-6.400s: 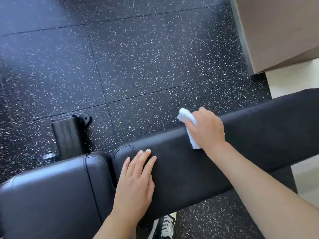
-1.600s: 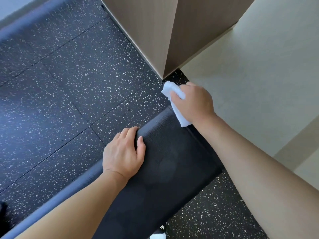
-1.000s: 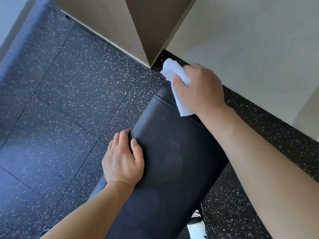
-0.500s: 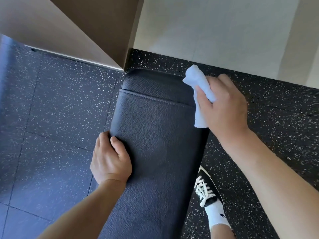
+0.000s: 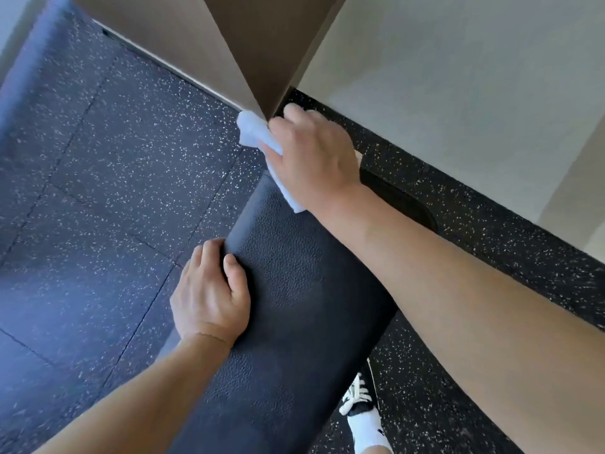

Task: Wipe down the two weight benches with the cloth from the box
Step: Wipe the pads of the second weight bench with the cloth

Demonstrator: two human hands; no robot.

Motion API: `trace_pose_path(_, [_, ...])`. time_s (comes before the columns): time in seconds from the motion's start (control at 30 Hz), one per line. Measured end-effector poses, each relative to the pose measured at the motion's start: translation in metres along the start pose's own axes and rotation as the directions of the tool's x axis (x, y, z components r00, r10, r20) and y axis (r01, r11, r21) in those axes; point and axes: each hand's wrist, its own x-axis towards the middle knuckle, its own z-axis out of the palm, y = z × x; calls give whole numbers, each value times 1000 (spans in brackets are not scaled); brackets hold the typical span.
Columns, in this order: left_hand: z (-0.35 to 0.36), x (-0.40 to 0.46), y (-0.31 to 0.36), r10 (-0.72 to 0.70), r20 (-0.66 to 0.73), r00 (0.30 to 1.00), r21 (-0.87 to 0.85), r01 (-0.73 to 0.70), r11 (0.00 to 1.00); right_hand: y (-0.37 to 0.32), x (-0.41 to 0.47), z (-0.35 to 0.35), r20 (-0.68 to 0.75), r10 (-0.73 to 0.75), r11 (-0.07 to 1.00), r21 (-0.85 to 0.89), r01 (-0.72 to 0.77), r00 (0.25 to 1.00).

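- Presently: cloth [image 5: 262, 142], pale blue, bunched, sits at the far end of the bench pad [image 5: 294, 306]; its lower corner lies on the black pad, its upper fold sticks out past my knuckles.
- My right hand [image 5: 311, 158] has fingers curled round the cloth, clamped on it, palm down, wrist over the pad's far end, forearm crossing the pad on a diagonal from lower right.
- My left hand [image 5: 212, 296] grips the pad's left edge: thumb on top, fingers wrapped over the side. It seems to brace the bench.
- Step, as I judge it: wiping the end of this bench. Second bench not in view, so overall progress is uncertain.
- Next move likely calls for steady downward pressure and a pass across the end and its rounded edge, then back along the pad.
- Surroundings: speckled dark rubber floor [image 5: 114, 191]; brown panelled corner [image 5: 255, 54] just beyond the cloth; my shoe [image 5: 358, 399] beside the bench, lower right.
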Motion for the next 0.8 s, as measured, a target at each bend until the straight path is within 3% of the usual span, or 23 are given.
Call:
trace_pose_path(0.1, [-2,0,-1,-13,23,1000,-4,14,1000,-18,8,6,31,-68,998,-14,69,997])
trace_pose_path(0.4, [-4,-4,-1,-28,0,1000,-32,28,999,-33,-51,-8,50,-84,994,-65,87,995])
trace_pose_path(0.57, [-11,-20,-6,19,44,999,-148,-13,989,-62,-86,-17,74,-92,983,-155,103,993])
trace_pose_path(0.7, [-29,-107,-55,116,138,984,15,-119,993,-98,-151,-23,129,-57,993,-99,70,990])
trace_pose_path(0.8, [-59,-175,-117,112,250,962,123,-146,982,-132,-204,-38,309,31,999,-37,-20,951])
